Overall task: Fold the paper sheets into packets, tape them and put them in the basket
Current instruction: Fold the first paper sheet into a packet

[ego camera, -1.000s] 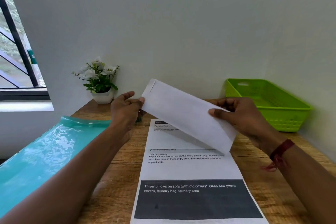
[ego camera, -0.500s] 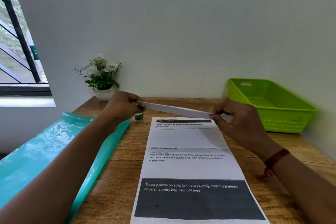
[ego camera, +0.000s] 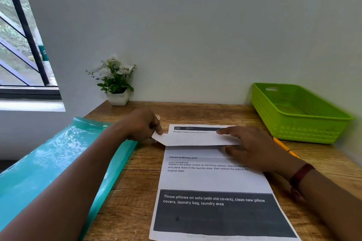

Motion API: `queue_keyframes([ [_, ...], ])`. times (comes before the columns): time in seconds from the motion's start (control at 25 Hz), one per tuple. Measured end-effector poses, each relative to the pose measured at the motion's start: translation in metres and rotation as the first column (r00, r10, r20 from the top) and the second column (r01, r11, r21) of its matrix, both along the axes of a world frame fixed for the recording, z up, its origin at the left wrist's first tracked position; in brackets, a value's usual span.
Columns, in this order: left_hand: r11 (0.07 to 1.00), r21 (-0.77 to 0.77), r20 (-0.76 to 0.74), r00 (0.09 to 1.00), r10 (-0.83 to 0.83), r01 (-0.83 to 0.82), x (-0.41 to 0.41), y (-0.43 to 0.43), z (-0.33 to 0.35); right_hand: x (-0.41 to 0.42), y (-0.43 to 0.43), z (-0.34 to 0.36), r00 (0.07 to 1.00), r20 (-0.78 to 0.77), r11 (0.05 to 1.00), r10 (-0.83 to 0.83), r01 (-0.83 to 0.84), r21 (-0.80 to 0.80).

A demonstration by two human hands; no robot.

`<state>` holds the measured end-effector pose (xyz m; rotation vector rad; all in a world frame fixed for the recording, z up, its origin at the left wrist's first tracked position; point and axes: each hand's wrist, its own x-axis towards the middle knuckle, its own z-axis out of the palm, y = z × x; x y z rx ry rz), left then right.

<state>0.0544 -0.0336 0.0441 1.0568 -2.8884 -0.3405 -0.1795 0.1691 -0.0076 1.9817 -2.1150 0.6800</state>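
Observation:
A white folded paper packet (ego camera: pixel 193 139) lies flat across the upper part of the printed sheets (ego camera: pixel 213 180) stacked on the wooden table. My left hand (ego camera: pixel 142 125) pinches the packet's left corner. My right hand (ego camera: pixel 249 146) rests on its right end with fingers spread, pressing it down. The green plastic basket (ego camera: pixel 299 121) stands at the back right against the wall and looks empty. A small tape roll (ego camera: pixel 157 117) peeks out just behind my left hand, mostly hidden.
A turquoise plastic folder (ego camera: pixel 58 164) overhangs the table's left edge. A white pot of flowers (ego camera: pixel 117 94) stands at the back left by the wall. An orange pencil (ego camera: pixel 284 146) lies in front of the basket.
The folded packet was held up tilted in the air, then turned level, and now lies flat on the printed sheets under both hands. The view has tilted down slightly.

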Motion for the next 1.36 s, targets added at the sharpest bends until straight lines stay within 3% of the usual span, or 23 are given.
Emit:
queue_keyframes([
  [0.28,1.000,0.028,0.120,0.993,-0.017,0.013,-0.001,0.008,-0.001,0.010,-0.001,-0.001,1.000,-0.004,0.974,0.001,0.000,0.224],
  [0.44,0.986,-0.129,0.049,0.993,-0.103,0.109,-0.011,0.030,-0.003,0.023,-0.002,-0.002,0.997,-0.069,0.950,-0.043,0.062,0.306],
  [0.52,0.981,-0.133,0.009,0.990,-0.141,0.141,-0.021,0.048,-0.015,0.030,-0.006,-0.002,0.997,-0.064,0.948,-0.053,0.070,0.311],
  [0.76,0.959,-0.041,0.198,0.943,-0.267,0.280,-0.040,0.067,-0.050,0.039,-0.016,-0.012,0.996,-0.080,0.912,-0.029,0.059,0.407],
  [1.0,0.982,0.006,0.236,0.954,-0.184,0.188,-0.041,0.065,-0.053,0.042,-0.014,-0.014,0.995,-0.088,0.878,-0.055,0.090,0.469],
  [1.36,0.997,-0.003,0.261,0.962,-0.078,0.082,-0.044,0.066,-0.055,0.031,-0.013,-0.017,0.965,-0.065,0.833,-0.255,0.253,0.492],
])
